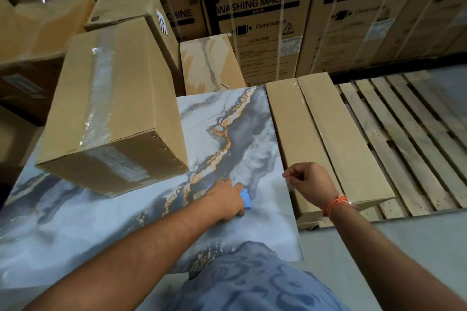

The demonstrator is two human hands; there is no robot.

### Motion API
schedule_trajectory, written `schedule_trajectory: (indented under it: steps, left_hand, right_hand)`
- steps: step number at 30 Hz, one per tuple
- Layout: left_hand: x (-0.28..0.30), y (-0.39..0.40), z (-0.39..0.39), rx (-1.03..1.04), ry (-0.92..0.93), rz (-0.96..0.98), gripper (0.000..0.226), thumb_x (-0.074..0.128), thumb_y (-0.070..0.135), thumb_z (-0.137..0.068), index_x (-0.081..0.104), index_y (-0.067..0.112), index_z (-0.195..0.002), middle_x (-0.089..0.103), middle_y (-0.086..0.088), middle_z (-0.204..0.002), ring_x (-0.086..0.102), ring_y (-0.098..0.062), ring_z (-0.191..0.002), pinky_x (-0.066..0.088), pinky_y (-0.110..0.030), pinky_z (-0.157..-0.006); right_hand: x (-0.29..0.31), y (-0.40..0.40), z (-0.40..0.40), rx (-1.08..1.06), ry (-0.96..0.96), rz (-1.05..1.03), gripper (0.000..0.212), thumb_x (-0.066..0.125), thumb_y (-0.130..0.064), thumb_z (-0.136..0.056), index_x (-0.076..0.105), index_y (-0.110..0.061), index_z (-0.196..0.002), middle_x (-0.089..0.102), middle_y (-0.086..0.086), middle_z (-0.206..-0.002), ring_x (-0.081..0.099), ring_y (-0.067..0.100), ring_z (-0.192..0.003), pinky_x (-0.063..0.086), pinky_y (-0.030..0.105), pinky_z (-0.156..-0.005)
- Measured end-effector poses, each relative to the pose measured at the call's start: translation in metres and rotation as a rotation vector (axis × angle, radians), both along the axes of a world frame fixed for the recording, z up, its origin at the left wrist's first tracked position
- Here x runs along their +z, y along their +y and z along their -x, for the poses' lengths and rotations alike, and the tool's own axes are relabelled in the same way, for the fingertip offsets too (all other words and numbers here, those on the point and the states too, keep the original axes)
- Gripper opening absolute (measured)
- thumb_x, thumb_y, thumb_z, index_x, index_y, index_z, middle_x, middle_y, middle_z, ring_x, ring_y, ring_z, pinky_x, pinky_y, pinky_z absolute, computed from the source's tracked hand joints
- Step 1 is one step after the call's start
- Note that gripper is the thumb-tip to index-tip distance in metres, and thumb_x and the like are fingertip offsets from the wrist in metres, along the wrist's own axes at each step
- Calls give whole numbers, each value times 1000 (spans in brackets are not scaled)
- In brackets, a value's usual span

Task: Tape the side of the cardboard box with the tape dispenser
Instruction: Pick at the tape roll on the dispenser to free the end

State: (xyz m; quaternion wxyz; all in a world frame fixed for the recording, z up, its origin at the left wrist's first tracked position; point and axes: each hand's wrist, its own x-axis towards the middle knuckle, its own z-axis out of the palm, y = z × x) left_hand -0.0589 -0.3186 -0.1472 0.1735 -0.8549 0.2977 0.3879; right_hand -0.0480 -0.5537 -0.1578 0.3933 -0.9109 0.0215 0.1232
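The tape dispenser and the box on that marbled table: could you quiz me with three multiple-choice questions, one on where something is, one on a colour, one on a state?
1. Where is the cardboard box?
A. On the marbled tabletop, at its far left
B. On the wooden pallet
C. On the floor by the person's feet

2. What colour is the tape dispenser?
A. Red
B. Blue
C. Black

3. What is the left hand doing?
A. Hanging free above the table
B. Pressing on the box's top
C. Closed around the tape dispenser, down at the tabletop

Answers:
1 A, the box sits on the marbled surface, left of the hands.
2 B, blue plastic shows past the fingers.
3 C, the fingers wrap the dispenser low at the surface, while the right hand is curled shut nearby; what it pinches, if anything, I cannot tell.
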Motion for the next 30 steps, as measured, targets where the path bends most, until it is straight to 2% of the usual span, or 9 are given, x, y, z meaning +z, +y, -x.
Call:
schedule_trajectory:
  steps: [3,7,9,12,15,20,23,26,30]
  left_hand:
    - [5,1,-10,2,49,25,40,54,33,-98,60,52,-133,41,-9,-144,50,-38,-120,46,-45,-95]
    - [17,16,-32,97,178,205,43,54,41,-101,58,34,-143,47,-15,-142,52,-35,-128,42,-38,-103]
    - [23,27,-46,174,136,397,39,59,38,-99,65,25,-135,58,-12,-137,56,-27,-126,44,-39,-106]
    - [15,41,-66,405,-56,716,17,68,27,-93,74,24,-108,70,1,-107,68,-16,-98,54,-38,-92]
    - [2,41,-75,620,95,958,21,73,19,-91,73,23,-112,74,10,-108,71,-19,-95,59,-33,-89]
    - [-26,23,-76,614,382,1090,34,77,15,-90,70,17,-123,73,2,-121,65,-11,-90,54,-19,-84]
    - [-37,21,-75,546,446,1144,17,78,16,-89,76,18,-105,76,-2,-104,67,-8,-89,57,-25,-83]
    - [-40,21,-72,565,478,1178,9,76,10,-90,76,19,-92,75,6,-85,68,1,-79,51,-14,-75]
    - [-43,23,-72,619,509,1195,6,72,13,-92,75,17,-89,75,4,-83,66,-3,-76,51,-19,-76]
  right_hand:
    - [3,4,2,31,-20,-10,14,69,-9,-83,78,-19,-87,76,0,-77,71,14,-72,53,19,-68]
    - [9,13,1,44,-45,16,13,68,-11,-84,77,-18,-90,73,-1,-75,68,14,-71,42,7,-61]
    - [13,21,1,65,-73,48,16,67,-10,-83,76,-18,-92,71,-1,-72,64,15,-66,40,8,-59]
    - [18,36,5,61,-114,114,22,62,-9,-82,74,-20,-97,70,0,-67,61,18,-62,48,22,-62]
    - [25,51,10,42,-193,201,30,55,-7,-81,69,-20,-104,61,-4,-61,54,18,-57,47,28,-62]
    - [37,73,21,38,-203,245,38,52,-8,-83,57,-16,-119,74,1,-78,67,26,-70,54,38,-67]
    - [40,87,29,-13,-217,275,39,53,-6,-84,54,-14,-122,75,0,-82,68,28,-74,55,40,-67]
    - [40,100,36,-81,-179,300,40,53,-6,-84,50,-17,-123,74,0,-89,67,28,-79,55,41,-68]
    - [29,106,49,-309,-251,381,45,66,-10,-77,50,-15,-118,57,6,-118,60,26,-100,52,36,-82]
